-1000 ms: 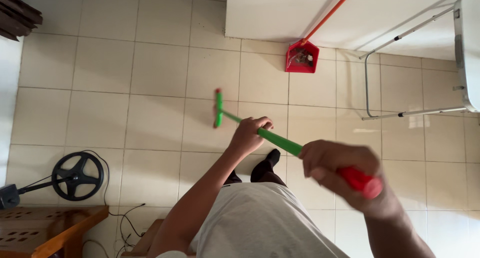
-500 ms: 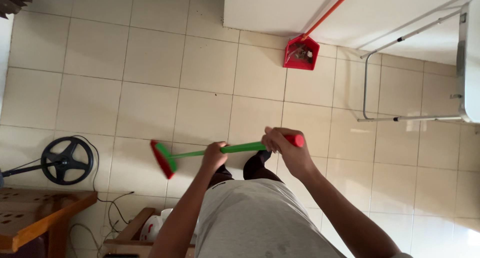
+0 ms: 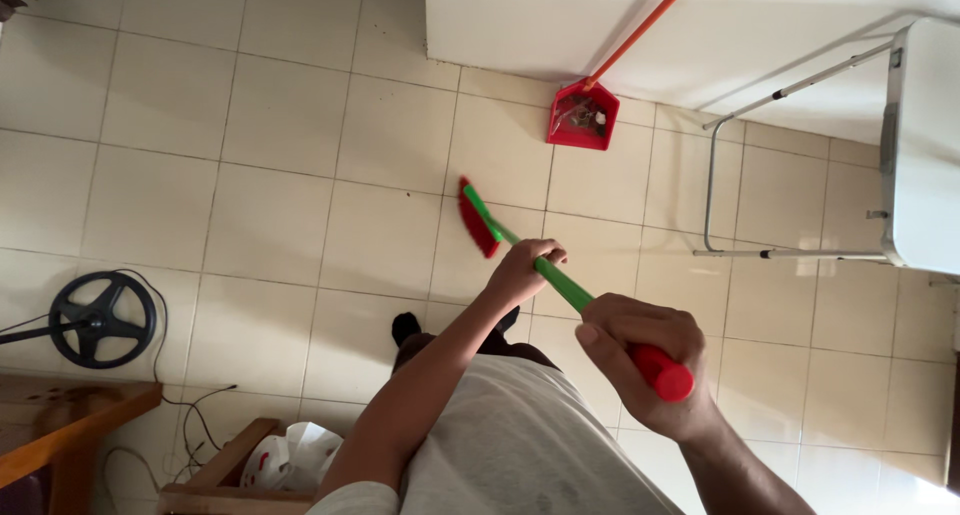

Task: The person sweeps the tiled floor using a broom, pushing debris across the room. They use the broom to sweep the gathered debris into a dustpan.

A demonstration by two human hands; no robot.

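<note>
Head view: right hand (image 3: 640,365) clenched on the red end of the broom (image 3: 560,280), left hand (image 3: 522,271) gripping its green shaft. Broom head, half a second ago low left, now sits forward on the tile floor (image 3: 280,215), near the red dustpan (image 3: 580,115); sweep appears directed there.

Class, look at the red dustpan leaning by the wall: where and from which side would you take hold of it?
Probably by its long orange handle, not the red dustpan itself. The handle slants up against the white wall, so come from the open tiled floor side; the pan's mouth faces that way and holds debris.
</note>
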